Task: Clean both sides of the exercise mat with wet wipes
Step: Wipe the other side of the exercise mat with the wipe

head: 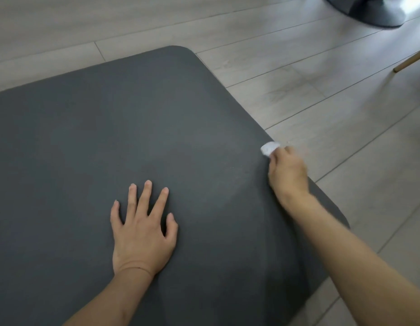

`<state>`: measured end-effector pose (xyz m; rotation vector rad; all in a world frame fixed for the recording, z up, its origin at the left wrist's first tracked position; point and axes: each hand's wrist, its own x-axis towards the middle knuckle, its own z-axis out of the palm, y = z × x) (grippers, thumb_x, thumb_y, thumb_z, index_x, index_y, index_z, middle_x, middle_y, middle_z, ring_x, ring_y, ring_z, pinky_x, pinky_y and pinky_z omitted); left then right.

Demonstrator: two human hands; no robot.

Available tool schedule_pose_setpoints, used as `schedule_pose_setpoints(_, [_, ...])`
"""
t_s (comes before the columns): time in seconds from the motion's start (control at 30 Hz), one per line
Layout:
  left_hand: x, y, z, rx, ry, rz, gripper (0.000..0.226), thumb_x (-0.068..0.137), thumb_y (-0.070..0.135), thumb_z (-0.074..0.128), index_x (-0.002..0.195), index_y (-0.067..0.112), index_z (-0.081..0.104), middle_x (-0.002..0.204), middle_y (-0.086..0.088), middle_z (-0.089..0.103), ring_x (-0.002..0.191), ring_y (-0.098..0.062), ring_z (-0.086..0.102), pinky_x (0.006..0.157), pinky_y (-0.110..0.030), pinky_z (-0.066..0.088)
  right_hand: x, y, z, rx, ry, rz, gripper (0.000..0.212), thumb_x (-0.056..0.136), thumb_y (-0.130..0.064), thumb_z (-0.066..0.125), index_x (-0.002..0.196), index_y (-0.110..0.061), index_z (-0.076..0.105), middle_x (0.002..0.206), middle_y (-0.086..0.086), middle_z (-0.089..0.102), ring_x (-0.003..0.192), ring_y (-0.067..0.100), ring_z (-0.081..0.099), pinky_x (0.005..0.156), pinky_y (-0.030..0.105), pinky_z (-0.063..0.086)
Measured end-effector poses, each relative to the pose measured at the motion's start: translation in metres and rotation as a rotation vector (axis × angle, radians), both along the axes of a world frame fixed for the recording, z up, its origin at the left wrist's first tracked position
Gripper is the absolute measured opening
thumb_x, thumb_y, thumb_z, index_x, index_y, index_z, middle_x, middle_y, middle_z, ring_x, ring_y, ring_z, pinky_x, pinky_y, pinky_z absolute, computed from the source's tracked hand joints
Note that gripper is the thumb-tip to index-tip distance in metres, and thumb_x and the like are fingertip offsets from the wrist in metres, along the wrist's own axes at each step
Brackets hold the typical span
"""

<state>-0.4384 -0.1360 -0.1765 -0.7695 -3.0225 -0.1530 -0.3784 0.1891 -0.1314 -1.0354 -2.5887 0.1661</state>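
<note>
A dark grey exercise mat [110, 128] lies flat on the floor and fills most of the view, its rounded far corner at top centre. My left hand [142, 229] rests palm down on the mat with fingers spread. My right hand [287, 171] is at the mat's right edge and grips a crumpled white wet wipe [270, 148], which touches the mat right at that edge. The right hand is slightly blurred.
Light grey wooden floor [298, 74] surrounds the mat. A dark round stand base [366, 10] sits at the top right. A wooden furniture leg [411, 60] slants in from the right edge.
</note>
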Motion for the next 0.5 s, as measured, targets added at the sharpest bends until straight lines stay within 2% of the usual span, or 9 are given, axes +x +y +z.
schedule_pose_setpoints(0.07, [0.001,0.0,0.0,-0.005,-0.004,0.001,0.064,0.096,0.05,0.029,0.157,0.032,0.043,0.169,-0.003,0.029,0.159,-0.028,0.016,0.125,-0.059,0.013,0.017,-0.067,-0.005,-0.029,0.059,0.189,0.007,0.084,0.0,0.061,0.08,-0.006,0.063,0.081,0.014,0.055,0.07,0.037,0.055,0.06,0.042,0.046])
schedule_pose_setpoints(0.13, [0.001,0.001,0.0,0.0,0.003,0.001,0.064,0.096,0.05,0.03,0.156,0.032,0.045,0.168,-0.003,0.03,0.159,-0.028,0.017,0.124,-0.06,0.014,0.042,-0.137,-0.011,-0.122,0.03,0.525,0.015,0.086,0.0,0.061,0.077,-0.01,0.057,0.08,0.009,0.052,0.071,0.03,0.05,0.062,0.041,0.043])
schedule_pose_setpoints(0.2, [0.001,0.001,0.0,0.016,0.012,0.001,0.065,0.095,0.049,0.03,0.155,0.031,0.046,0.168,-0.004,0.031,0.158,-0.028,0.019,0.124,-0.06,0.015,0.049,-0.148,-0.011,-0.091,-0.032,0.737,0.016,0.089,-0.003,0.057,0.077,-0.013,0.052,0.082,0.007,0.05,0.073,0.027,0.046,0.063,0.038,0.041])
schedule_pose_setpoints(0.23, [0.001,0.001,0.0,0.018,0.013,0.0,0.064,0.095,0.049,0.031,0.155,0.03,0.047,0.167,-0.004,0.032,0.158,-0.029,0.019,0.124,-0.06,0.015,0.042,-0.126,-0.012,-0.024,-0.04,0.751,0.015,0.088,-0.003,0.055,0.077,-0.013,0.052,0.081,0.008,0.05,0.072,0.028,0.047,0.063,0.039,0.042])
schedule_pose_setpoints(0.27, [0.001,0.001,0.001,0.019,0.016,0.001,0.064,0.095,0.049,0.031,0.154,0.03,0.047,0.167,-0.005,0.033,0.158,-0.029,0.019,0.124,-0.06,0.016,0.031,-0.096,-0.012,0.04,-0.031,0.679,0.013,0.085,-0.003,0.053,0.076,-0.012,0.052,0.079,0.01,0.051,0.071,0.031,0.048,0.061,0.043,0.043])
schedule_pose_setpoints(0.33, [0.001,0.001,0.001,0.019,0.021,0.001,0.064,0.095,0.049,0.032,0.154,0.029,0.048,0.166,-0.005,0.034,0.158,-0.03,0.02,0.123,-0.061,0.016,0.01,-0.022,-0.007,0.099,-0.041,0.348,0.011,0.086,-0.002,0.05,0.077,-0.005,0.055,0.079,0.018,0.054,0.07,0.037,0.053,0.057,0.045,0.043])
schedule_pose_setpoints(0.4, [0.001,0.002,0.001,0.022,0.017,0.002,0.064,0.095,0.05,0.031,0.154,0.03,0.048,0.167,-0.005,0.034,0.158,-0.03,0.019,0.123,-0.06,0.015,0.006,0.025,-0.003,0.053,-0.061,0.097,0.013,0.091,-0.006,0.051,0.08,0.0,0.055,0.083,0.021,0.054,0.072,0.04,0.054,0.057,0.041,0.038])
schedule_pose_setpoints(0.5, [0.0,0.001,0.003,0.017,0.009,0.003,0.064,0.096,0.05,0.031,0.154,0.031,0.047,0.167,-0.004,0.033,0.158,-0.029,0.018,0.124,-0.06,0.014,0.019,-0.02,-0.003,0.013,0.009,0.081,0.008,0.088,-0.004,0.059,0.08,-0.001,0.058,0.081,0.017,0.054,0.072,0.037,0.053,0.06,0.042,0.043])
